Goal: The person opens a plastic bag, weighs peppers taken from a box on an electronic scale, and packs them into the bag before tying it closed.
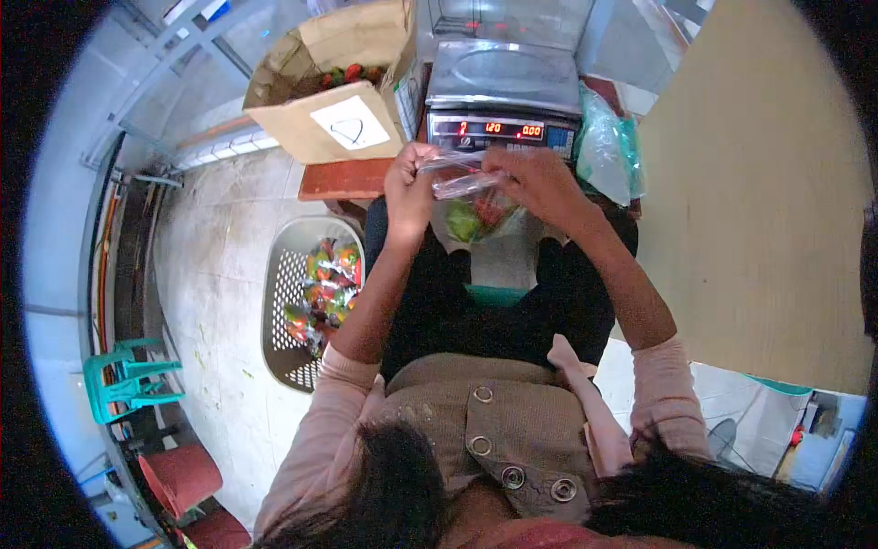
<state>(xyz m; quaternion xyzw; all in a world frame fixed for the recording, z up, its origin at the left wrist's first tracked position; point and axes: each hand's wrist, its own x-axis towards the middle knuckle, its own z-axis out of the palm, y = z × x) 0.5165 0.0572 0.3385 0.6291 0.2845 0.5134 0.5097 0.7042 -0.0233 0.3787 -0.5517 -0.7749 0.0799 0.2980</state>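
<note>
A clear plastic bag (466, 186) hangs from both my hands, in front of the digital scale (500, 91). Inside it are green and red vegetables (465, 220) that look like peppers. My left hand (409, 188) pinches one side of the bag's top edge. On the other side, my right hand (540, 186) grips the gathered plastic, its fingertips partly hidden. Nothing lies on the scale's metal plate, and its red display is lit.
An open cardboard box (315, 123) with red produce stands left of the scale. Plastic bags (604, 146) lie to its right. On the floor at left, a grey basket (278, 343) holds several bagged peppers (325, 293). A wooden tabletop (759, 201) fills the right side.
</note>
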